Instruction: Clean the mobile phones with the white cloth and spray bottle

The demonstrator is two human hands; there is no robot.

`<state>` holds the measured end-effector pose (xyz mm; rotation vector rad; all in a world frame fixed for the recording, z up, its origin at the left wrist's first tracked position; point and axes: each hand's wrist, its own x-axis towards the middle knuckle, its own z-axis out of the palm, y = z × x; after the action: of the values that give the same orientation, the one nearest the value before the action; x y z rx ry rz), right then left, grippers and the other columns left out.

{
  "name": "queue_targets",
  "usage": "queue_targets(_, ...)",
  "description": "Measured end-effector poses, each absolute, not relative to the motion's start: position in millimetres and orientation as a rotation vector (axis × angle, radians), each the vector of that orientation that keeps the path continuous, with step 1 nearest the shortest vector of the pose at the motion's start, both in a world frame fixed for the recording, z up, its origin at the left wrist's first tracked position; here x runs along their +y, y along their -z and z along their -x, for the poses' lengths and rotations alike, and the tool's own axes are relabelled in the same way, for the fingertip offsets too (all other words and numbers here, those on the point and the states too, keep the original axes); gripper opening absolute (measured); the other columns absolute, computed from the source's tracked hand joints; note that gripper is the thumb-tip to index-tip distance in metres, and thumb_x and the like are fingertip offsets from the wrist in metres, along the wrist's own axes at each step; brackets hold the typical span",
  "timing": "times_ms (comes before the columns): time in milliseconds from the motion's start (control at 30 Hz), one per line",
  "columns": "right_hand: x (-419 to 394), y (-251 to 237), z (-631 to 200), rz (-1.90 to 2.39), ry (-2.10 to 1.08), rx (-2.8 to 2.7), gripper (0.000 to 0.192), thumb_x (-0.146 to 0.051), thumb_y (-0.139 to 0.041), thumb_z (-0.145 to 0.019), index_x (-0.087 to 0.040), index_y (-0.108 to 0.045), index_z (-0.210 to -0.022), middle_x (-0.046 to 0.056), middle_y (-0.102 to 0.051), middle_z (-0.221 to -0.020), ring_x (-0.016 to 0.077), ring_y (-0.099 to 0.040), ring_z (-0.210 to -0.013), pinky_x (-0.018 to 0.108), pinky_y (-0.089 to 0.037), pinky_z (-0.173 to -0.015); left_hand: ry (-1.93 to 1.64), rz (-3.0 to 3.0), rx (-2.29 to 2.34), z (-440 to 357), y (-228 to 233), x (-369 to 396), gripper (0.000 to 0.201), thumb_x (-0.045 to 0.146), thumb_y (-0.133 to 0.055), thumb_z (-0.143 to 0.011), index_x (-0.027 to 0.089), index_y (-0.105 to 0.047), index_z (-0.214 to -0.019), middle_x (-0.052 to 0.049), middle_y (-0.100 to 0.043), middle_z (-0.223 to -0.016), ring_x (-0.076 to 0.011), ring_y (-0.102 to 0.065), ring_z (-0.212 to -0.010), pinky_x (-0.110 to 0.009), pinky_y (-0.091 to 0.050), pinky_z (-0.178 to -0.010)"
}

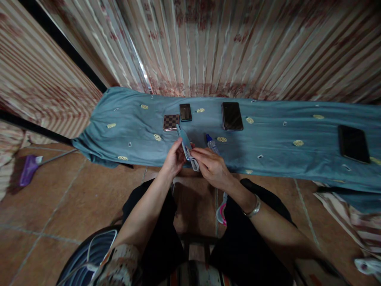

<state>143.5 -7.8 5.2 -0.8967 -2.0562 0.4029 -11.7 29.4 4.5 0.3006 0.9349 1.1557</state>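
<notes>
My left hand (pixel 173 159) is closed on the edge of a smartphone (pixel 185 137), tilted up over the front edge of the cloth-covered surface. A folded pale cloth (pixel 195 164) is pinched in the fingers of my right hand (pixel 212 165), pressed against the lower part of the phone. Just beyond my right hand lies a clear bottle with a blue cap (pixel 211 143), partly hidden by the hand. Behind the phone are a brown checkered case or wallet (pixel 171 122) and a small dark flat case (pixel 185 112).
A teal sheet (pixel 274 143) with yellow prints covers the long surface. On it lie a black tablet-like device (pixel 232 116) and another dark device (pixel 353 143) at right. Curtains (pixel 208 47) hang behind. A purple brush (pixel 29 170) and a coiled round object (pixel 80 254) are on the floor.
</notes>
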Motion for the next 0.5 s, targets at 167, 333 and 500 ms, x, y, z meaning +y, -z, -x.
queue_targets(167, -9.7, -4.3, -144.7, 0.909, -0.417, -2.053, 0.037, -0.017, -0.042, -0.101, -0.024, -0.069, -0.125, 0.008, -0.073, -0.120, 0.0214, -0.068, -0.108, 0.041, -0.058, -0.096, -1.163, -0.323, 0.956, 12.5, -4.4, 30.5, 0.030, 0.043, -0.069, -0.082, 0.015, -0.069, -0.074, -0.007, -0.075, -0.071, -0.0234, -0.075, -0.086, -0.031, -0.058, -0.080)
queue_targets(333, -9.2, 0.1, -145.1, 0.918, -0.412, -2.042, 0.038, -0.016, -0.042, -0.100, -0.024, -0.068, -0.126, 0.008, -0.073, -0.119, 0.0222, -0.068, -0.109, 0.043, -0.057, -0.098, -1.173, -0.329, 0.972, 12.6, -2.2, 31.6, 0.030, 0.044, -0.067, -0.082, 0.015, -0.069, -0.075, -0.007, -0.075, -0.071, -0.0214, -0.075, -0.080, -0.030, -0.058, -0.076)
queue_targets(500, -8.0, 3.6, -145.3, 0.970, -0.422, -2.059, 0.041, -0.015, -0.039, -0.101, -0.026, -0.068, -0.127, 0.007, -0.073, -0.118, 0.0221, -0.068, -0.109, 0.044, -0.057, -0.100, -1.209, -0.300, 0.941, 11.0, -1.8, 32.0, 0.030, 0.045, -0.069, -0.080, 0.015, -0.068, -0.078, -0.008, -0.076, -0.074, -0.0250, -0.075, -0.089, -0.033, -0.059, -0.082)
